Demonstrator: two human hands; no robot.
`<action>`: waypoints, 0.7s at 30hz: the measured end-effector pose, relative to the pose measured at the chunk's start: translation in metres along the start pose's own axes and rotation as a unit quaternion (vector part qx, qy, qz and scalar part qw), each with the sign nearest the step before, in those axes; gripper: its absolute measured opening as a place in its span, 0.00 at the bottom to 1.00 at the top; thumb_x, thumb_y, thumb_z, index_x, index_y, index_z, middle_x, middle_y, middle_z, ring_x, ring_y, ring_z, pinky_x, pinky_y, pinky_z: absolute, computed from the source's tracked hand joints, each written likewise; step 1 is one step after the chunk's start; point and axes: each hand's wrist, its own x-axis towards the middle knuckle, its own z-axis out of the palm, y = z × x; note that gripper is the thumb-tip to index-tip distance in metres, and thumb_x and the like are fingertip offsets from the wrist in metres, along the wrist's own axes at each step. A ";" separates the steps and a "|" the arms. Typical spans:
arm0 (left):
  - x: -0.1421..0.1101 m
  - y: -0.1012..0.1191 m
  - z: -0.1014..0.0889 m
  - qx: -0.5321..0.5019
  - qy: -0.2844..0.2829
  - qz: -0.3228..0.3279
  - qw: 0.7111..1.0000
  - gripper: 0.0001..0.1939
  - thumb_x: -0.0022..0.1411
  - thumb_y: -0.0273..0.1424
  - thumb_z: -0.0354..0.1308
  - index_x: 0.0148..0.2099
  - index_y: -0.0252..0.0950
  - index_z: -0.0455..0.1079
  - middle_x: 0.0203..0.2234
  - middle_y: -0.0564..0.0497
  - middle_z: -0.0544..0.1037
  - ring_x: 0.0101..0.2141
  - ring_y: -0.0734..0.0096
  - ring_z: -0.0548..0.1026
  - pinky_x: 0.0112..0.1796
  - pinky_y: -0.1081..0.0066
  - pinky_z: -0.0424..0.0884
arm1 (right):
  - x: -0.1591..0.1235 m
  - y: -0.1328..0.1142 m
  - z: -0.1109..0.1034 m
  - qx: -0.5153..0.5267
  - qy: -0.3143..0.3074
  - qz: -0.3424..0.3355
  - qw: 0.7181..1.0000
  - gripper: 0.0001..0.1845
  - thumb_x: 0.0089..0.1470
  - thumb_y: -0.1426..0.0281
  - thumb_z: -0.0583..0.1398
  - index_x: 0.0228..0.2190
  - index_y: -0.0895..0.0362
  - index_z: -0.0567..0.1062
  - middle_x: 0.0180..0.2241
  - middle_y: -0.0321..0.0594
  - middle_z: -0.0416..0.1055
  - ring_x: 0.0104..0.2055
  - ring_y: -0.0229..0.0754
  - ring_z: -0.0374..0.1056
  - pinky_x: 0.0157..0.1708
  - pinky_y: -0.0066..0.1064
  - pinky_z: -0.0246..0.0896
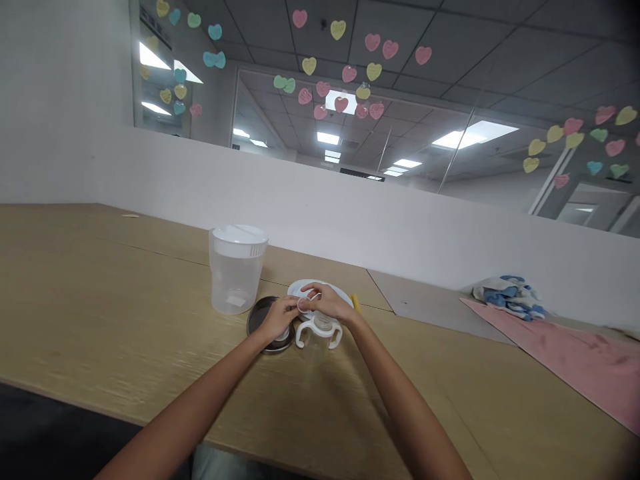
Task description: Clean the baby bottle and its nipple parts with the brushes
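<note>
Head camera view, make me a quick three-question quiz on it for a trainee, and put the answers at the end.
1. Multiple choice: which thing stands left of the dark, round, shiny-rimmed dish in the picture?
a) pink flat sheet
b) translucent plastic pitcher with a white lid
c) crumpled blue-and-white cloth

2. True or false: the left hand and right hand are wide apart.

3. Fill the gap: the white curved handle on the clear rounded vessel shows ___ arms.

Key:
1. b
2. False; the hands are close together.
3. two
</note>
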 end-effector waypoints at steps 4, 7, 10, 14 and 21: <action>0.000 0.003 -0.001 -0.002 0.001 0.002 1.000 0.13 0.56 0.35 0.53 0.32 0.34 0.76 0.35 0.46 0.79 0.38 0.63 0.74 0.42 0.68 0.65 | 0.003 0.003 0.001 -0.028 0.001 -0.033 0.999 0.22 0.39 0.64 0.66 0.38 0.57 0.73 0.31 0.35 0.67 0.30 0.37 0.64 0.30 0.28 0.58; 0.000 0.004 -0.002 -0.006 0.006 -0.002 1.000 0.13 0.56 0.35 0.53 0.32 0.33 0.75 0.33 0.46 0.79 0.36 0.63 0.74 0.41 0.69 0.65 | 0.001 -0.003 -0.001 -0.077 0.011 -0.083 0.994 0.18 0.39 0.65 0.66 0.35 0.57 0.73 0.32 0.35 0.67 0.31 0.37 0.64 0.32 0.28 0.58; 0.000 0.003 -0.002 -0.008 0.009 -0.005 1.000 0.13 0.55 0.35 0.53 0.31 0.32 0.75 0.31 0.46 0.80 0.34 0.64 0.74 0.39 0.69 0.66 | -0.004 -0.012 -0.001 -0.144 0.023 -0.131 0.981 0.11 0.44 0.67 0.63 0.33 0.56 0.74 0.34 0.37 0.65 0.31 0.36 0.63 0.33 0.29 0.57; 0.000 0.000 -0.002 -0.007 0.017 -0.013 1.000 0.13 0.55 0.35 0.53 0.30 0.31 0.74 0.30 0.45 0.80 0.33 0.63 0.74 0.37 0.69 0.66 | -0.010 -0.022 0.003 -0.231 0.026 -0.160 0.959 0.07 0.49 0.72 0.60 0.33 0.54 0.77 0.36 0.39 0.65 0.34 0.37 0.63 0.35 0.28 0.55; 0.001 0.001 -0.001 -0.009 0.020 -0.017 1.000 0.11 0.52 0.34 0.54 0.32 0.34 0.75 0.32 0.47 0.80 0.35 0.63 0.74 0.39 0.70 0.66 | -0.015 -0.028 0.004 -0.347 0.018 -0.198 0.916 0.08 0.53 0.74 0.58 0.28 0.55 0.78 0.36 0.40 0.66 0.37 0.37 0.63 0.34 0.26 0.52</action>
